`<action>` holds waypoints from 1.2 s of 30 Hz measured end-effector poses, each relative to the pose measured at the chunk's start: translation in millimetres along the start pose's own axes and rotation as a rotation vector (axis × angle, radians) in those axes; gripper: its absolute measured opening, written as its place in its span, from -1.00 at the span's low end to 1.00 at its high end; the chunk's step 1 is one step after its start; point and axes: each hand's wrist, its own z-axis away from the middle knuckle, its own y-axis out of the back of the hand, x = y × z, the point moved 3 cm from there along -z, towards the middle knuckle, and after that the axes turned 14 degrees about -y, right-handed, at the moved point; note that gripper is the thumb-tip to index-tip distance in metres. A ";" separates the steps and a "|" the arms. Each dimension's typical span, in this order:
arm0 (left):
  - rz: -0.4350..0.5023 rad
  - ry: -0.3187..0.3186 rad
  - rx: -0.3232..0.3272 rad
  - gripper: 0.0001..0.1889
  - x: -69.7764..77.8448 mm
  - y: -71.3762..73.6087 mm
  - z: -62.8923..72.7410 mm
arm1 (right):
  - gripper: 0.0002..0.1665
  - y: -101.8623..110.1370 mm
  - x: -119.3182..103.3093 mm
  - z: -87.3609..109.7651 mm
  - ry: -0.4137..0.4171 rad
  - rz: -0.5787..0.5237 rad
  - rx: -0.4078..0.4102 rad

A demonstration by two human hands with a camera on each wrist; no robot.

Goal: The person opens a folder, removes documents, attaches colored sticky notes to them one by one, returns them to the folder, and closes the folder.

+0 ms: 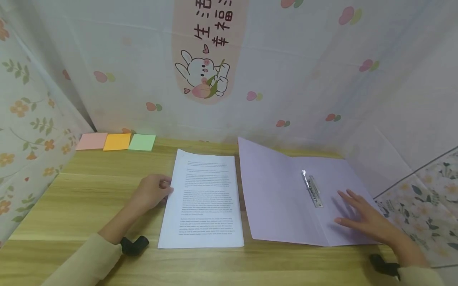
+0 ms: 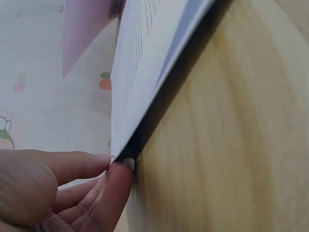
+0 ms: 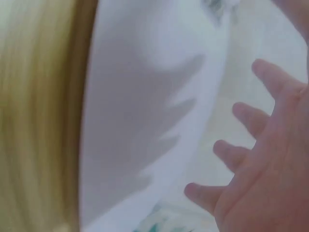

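A stack of printed paper (image 1: 205, 198) lies on the wooden table left of an opened lilac folder (image 1: 279, 198). My left hand (image 1: 154, 192) pinches the stack's left edge; in the left wrist view its thumb and fingers (image 2: 120, 188) meet at the sheet edge, which is raised over the tabletop. Over the folder's right half hovers my right hand (image 1: 361, 216), fingers spread and holding nothing. The right wrist view shows these spread fingers (image 3: 236, 154) apart from the folder, casting a shadow on it. A metal clip (image 1: 313, 188) is fixed inside the folder, its lever raised.
Pink (image 1: 92, 141), orange (image 1: 117, 142) and green (image 1: 142, 142) sticky-note pads line the back left of the wooden table (image 1: 89, 206). Behind hangs a patterned white curtain (image 1: 286, 79); flowered cloth (image 1: 28, 131) closes the left side. The folder's left cover stands partly raised.
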 end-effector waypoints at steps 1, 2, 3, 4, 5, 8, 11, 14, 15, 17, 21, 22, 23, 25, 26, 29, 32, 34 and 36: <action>-0.003 0.000 0.002 -0.59 0.3 -0.1 0.1 | 0.10 1.8 -9.0 2.3 0.008 -0.001 0.008; -0.005 0.001 0.003 -0.59 0.6 -0.1 0.3 | 0.09 2.8 -19.6 5.0 0.011 0.002 0.013; -0.010 0.003 0.003 -0.58 0.9 0.1 0.7 | 0.07 3.6 -32.2 8.3 0.020 0.011 0.024; -0.013 0.005 0.001 -0.58 1.1 0.2 1.2 | 0.05 3.7 -46.8 12.2 0.029 0.020 0.038; -0.015 0.006 0.001 -0.58 1.0 0.7 1.6 | 0.03 3.4 -62.7 16.3 0.041 0.022 0.052; -0.026 0.006 0.005 -0.58 1.3 3.2 3.6 | -0.06 -5.3 -115.9 28.8 0.121 0.017 0.100; -0.043 0.001 0.021 -0.59 0.5 6.8 5.9 | -0.11 -24.6 -165.4 35.2 0.220 0.015 0.108; -0.051 -0.001 0.029 -0.60 -0.3 8.5 8.6 | -0.10 -47.6 -195.9 35.2 0.272 0.025 0.082; -0.049 -0.004 0.029 -0.60 -0.6 8.5 9.1 | -0.10 -54.4 -201.0 34.4 0.270 0.030 0.075; -0.032 -0.004 0.025 -0.59 -1.3 7.4 9.8 | -0.10 -66.2 -205.2 33.5 0.250 0.037 0.065; 0.048 0.003 0.032 -0.58 -6.5 6.5 8.9 | -0.10 -83.2 -203.5 32.5 0.188 0.054 0.043; 0.074 0.006 0.037 -0.58 -8.5 6.9 8.7 | -0.10 -86.4 -203.1 32.3 0.182 0.058 0.039; 0.093 0.005 0.045 -0.58 -10.9 8.0 8.4 | -0.09 -89.2 -202.5 31.9 0.176 0.055 0.033; 0.116 -0.007 0.067 -0.59 -15.3 11.3 8.4 | -0.09 -93.3 -202.0 31.1 0.174 0.059 0.034; 0.121 -0.015 0.075 -0.59 -17.3 13.5 8.7 | -0.08 -94.5 -202.0 30.8 0.178 0.060 0.039; 0.114 -0.027 0.093 -0.59 -21.8 22.5 11.2 | -0.08 -97.6 -201.9 29.8 0.186 0.059 0.046; 0.129 -0.015 0.096 -0.58 -25.6 33.4 15.0 | -0.08 -98.9 -202.2 29.3 0.191 0.071 0.055; 0.146 0.003 0.098 -0.56 -28.0 41.3 17.4 | -0.07 -99.7 -201.9 28.9 0.185 0.076 0.055; 0.166 0.023 0.101 -0.53 -30.5 48.0 18.8 | -0.05 -99.6 -201.6 28.7 0.172 0.076 0.053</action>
